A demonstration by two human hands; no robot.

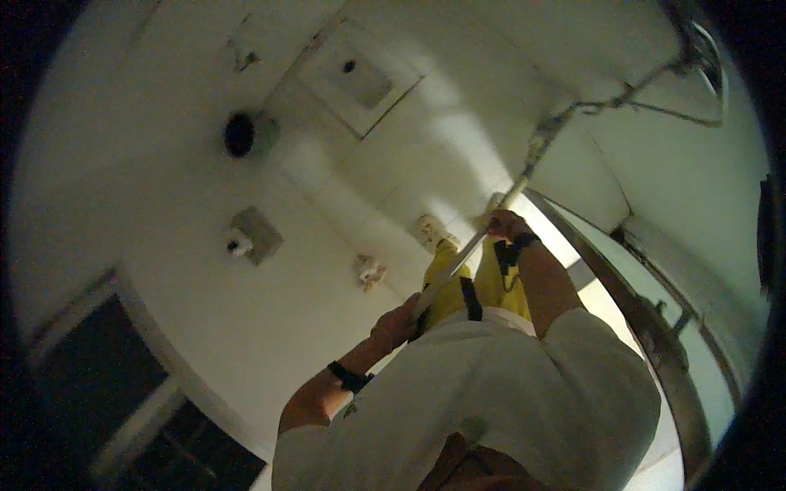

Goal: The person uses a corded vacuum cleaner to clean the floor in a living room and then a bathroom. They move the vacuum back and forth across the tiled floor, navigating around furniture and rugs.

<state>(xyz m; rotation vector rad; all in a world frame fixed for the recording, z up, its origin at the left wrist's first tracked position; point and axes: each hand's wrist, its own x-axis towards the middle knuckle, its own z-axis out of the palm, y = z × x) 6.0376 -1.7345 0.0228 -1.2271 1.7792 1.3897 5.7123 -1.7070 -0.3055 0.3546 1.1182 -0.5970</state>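
Both my hands are closed around a long pale pole (463,255) that slants from my waist toward the upper right. My left hand (397,322) grips its near end, close to my body. Farther along, my right hand (506,224) wraps around it above my yellow trousers. Beyond the right hand, the pole meets a darker, rough-looking part (542,141); dim light hides what kind of head it is. Thin dark strands or a cord (610,104) appear past it, and I cannot tell whether they are attached.
A pale floor basin (364,82) with a dark hole lies ahead. To the left are a bin-like container (264,133) with a dark round opening, a grey box (260,236) and a crumpled whitish thing (370,272). A door frame (622,295) stands close on my right.
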